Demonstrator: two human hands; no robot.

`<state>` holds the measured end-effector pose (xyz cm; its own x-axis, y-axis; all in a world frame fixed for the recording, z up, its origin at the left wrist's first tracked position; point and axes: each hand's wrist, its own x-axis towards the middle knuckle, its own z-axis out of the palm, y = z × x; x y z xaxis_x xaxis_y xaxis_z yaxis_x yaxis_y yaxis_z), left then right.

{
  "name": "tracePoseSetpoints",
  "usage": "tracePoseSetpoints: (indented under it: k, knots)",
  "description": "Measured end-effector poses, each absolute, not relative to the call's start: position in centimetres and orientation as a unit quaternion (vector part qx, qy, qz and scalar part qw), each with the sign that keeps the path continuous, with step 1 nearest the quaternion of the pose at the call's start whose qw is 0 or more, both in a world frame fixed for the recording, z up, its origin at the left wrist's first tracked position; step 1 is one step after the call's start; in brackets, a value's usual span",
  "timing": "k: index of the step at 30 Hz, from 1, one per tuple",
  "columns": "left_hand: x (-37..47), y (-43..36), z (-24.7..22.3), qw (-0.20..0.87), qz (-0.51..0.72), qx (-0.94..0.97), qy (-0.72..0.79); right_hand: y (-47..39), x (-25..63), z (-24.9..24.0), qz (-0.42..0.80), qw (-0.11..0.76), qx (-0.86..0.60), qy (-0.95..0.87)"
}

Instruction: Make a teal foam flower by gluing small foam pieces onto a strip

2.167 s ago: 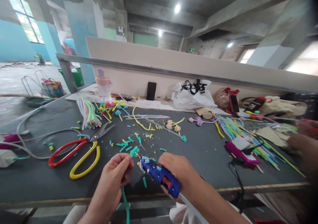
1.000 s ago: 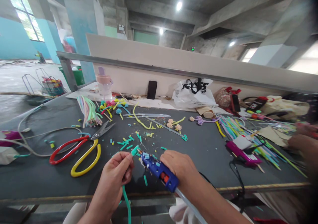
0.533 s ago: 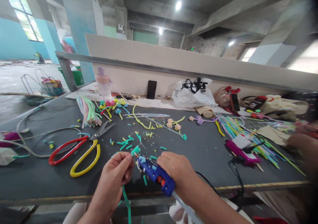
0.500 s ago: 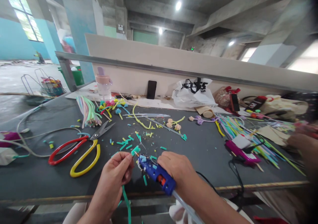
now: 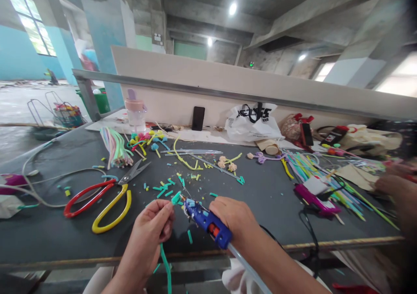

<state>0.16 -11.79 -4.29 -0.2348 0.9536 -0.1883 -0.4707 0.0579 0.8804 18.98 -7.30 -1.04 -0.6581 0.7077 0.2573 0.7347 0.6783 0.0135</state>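
Left hand: The person's left hand (image 5: 158, 222) was closed in a pinch on a teal piece (image 5: 176, 198), which poked out past the fingertips above a dark tabletop (image 5: 260, 224); a teal strand (image 5: 167, 268) hung below the same hand.
Right hand: The right hand (image 5: 233, 216) was wrapped around a blue glue gun (image 5: 205, 221), a translucent glue stick (image 5: 249, 268) jutting from its rear.
Nozzle: The gun's tip was just beside the teal piece; contact could not be told.
Wire basket: At far left, a basket (image 5: 70, 121) on the floor (image 5: 16, 96) held red and yellow items, too blurred to name.
Green bin: Beyond the table's corner, a green bin (image 5: 103, 103) showed something white at its mouth.
Bottle: A clear bottle (image 5: 136, 111) with a pink lid stood upright at the back, its contents unclear.
White bag: A white bag (image 5: 252, 127) with black lettering slumped against the partition (image 5: 169, 109), its contents hidden.
Scissors: Scissors (image 5: 124, 182) lay with blades parted near teal clippings (image 5: 160, 193).
Co-worker: At far right, another person's hand (image 5: 394, 182) was blurred, its grip indistinct.
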Motion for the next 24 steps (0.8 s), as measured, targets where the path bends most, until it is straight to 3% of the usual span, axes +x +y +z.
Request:
tracePoseSetpoints:
  k: [9,17,24]
  knots:
    - [0.1,-11.8,-4.7,0.569,0.641,0.272,0.438,-7.3,19.3,0.5,-0.038,0.091,-0.406,-0.908]
    - [0.1,-11.8,-4.4,0.568,0.637,0.276,0.443,-3.5,22.7,0.9,-0.078,0.016,-0.549,-0.832]
    - [0.1,-11.8,-4.5,0.565,0.641,0.271,0.443,0.0,25.8,0.0,-0.003,-0.044,-0.62,-0.783]
